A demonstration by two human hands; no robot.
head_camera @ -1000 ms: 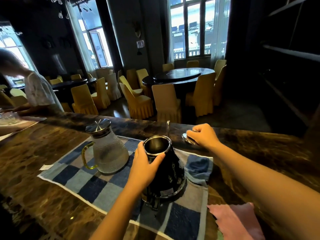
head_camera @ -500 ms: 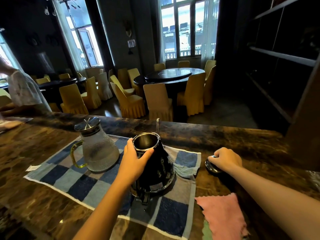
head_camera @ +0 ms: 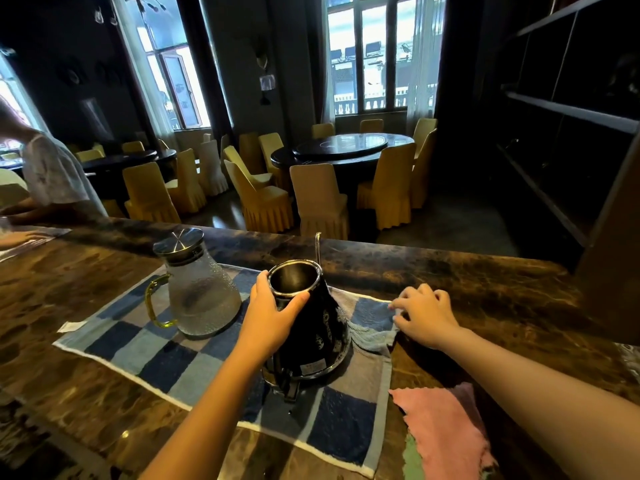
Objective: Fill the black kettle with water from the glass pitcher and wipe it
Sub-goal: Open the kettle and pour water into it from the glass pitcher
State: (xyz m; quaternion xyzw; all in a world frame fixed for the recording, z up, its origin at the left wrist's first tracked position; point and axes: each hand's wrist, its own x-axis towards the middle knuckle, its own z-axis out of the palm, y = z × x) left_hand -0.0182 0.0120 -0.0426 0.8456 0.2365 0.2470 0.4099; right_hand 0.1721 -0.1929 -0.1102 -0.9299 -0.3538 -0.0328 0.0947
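Now left hand [head_camera: 273, 320] clasps open black kettle [head_camera: 311, 327] neck; right hand [head_camera: 427, 315] loosely curled, fingertips on checked towel [head_camera: 194, 362].

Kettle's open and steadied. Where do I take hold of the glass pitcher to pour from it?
Likely by the yellow handle, coming in from the left. The pitcher stands upright on the checked towel with that loop facing away from the kettle, and its body is wide, textured glass. The left hand holds the kettle; the right hand looks free.

Black kettle [head_camera: 317, 327], blue-checked towel [head_camera: 180, 362]
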